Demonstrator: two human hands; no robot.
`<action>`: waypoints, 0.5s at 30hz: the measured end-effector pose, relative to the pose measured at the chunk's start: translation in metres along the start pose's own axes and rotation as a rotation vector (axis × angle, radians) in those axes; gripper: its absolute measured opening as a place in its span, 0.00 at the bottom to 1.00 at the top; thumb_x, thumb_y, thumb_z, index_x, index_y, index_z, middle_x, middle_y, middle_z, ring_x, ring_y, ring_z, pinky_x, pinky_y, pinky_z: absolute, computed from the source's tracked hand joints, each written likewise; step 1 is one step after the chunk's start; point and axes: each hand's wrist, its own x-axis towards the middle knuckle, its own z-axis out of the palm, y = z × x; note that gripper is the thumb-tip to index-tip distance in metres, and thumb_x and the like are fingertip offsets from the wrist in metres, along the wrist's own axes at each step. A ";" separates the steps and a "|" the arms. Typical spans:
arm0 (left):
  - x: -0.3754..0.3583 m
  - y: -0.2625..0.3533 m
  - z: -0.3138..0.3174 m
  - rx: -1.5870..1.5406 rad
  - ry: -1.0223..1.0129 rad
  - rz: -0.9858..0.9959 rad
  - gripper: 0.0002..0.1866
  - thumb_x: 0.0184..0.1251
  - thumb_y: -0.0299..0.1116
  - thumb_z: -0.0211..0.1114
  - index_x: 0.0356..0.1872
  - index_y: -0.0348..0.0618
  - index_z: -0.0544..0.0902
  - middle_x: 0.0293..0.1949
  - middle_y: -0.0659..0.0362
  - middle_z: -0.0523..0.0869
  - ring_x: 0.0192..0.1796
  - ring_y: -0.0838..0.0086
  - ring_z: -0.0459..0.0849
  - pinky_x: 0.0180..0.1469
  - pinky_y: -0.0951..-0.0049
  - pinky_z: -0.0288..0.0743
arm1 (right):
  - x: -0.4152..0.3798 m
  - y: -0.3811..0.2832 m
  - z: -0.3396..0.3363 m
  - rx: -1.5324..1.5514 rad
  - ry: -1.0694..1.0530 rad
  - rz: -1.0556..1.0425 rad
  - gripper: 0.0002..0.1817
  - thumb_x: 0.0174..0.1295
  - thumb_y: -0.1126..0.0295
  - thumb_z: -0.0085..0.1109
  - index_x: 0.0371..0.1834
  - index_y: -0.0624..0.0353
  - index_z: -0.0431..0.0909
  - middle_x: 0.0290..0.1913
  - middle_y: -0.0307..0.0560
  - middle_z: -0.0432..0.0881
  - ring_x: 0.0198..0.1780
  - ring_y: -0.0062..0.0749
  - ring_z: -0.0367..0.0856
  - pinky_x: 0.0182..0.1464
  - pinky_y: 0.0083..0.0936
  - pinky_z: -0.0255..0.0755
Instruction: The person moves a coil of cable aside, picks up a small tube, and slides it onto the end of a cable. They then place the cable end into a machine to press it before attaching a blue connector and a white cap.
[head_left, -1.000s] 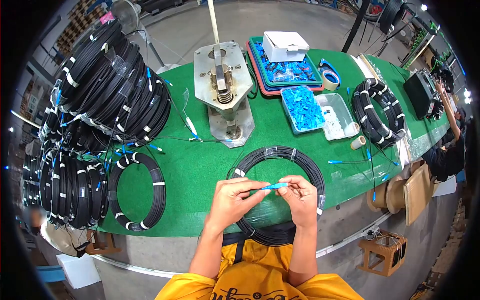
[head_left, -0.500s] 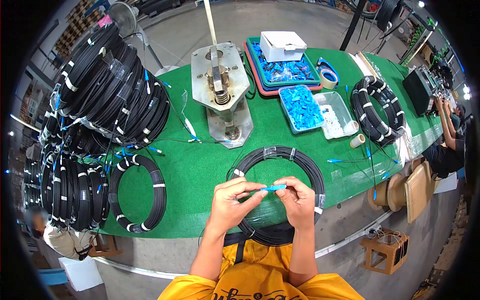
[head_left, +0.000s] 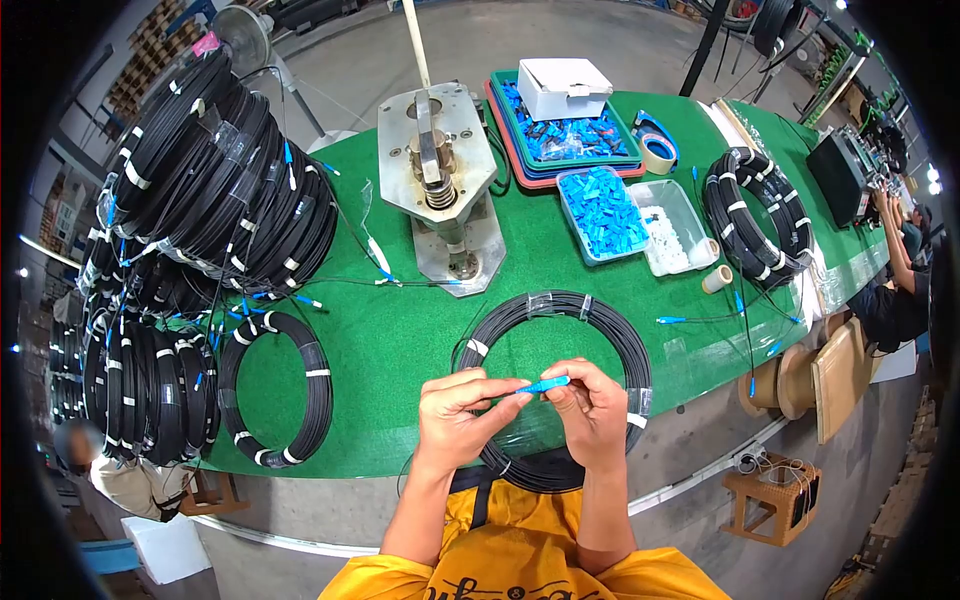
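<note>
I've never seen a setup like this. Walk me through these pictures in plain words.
There is no robot here: two bare hands do the work. Every picture comes from one camera worn on the person's head, looking forward and down, so the edges look curved.

The left hand pinches one end of a small blue connector. The right hand has its thumb and fingers at the other end; how firmly it grips is hard to tell. Below them lies a coil of black cable.

The green table also bears a metal device with an upright lever, small blue pieces in a tub, a white box on a tray of parts, and a big stack of cable coils on the left.
</note>
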 end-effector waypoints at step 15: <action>-0.002 -0.009 0.005 -0.082 -0.008 0.017 0.09 0.49 0.18 0.77 0.34 0.35 0.90 0.17 0.65 0.78 0.18 0.86 0.62 0.20 0.80 0.49 | -0.002 -0.001 -0.002 0.084 -0.032 0.036 0.08 0.67 0.76 0.63 0.46 0.67 0.79 0.41 0.43 0.81 0.40 0.19 0.80 0.41 0.15 0.73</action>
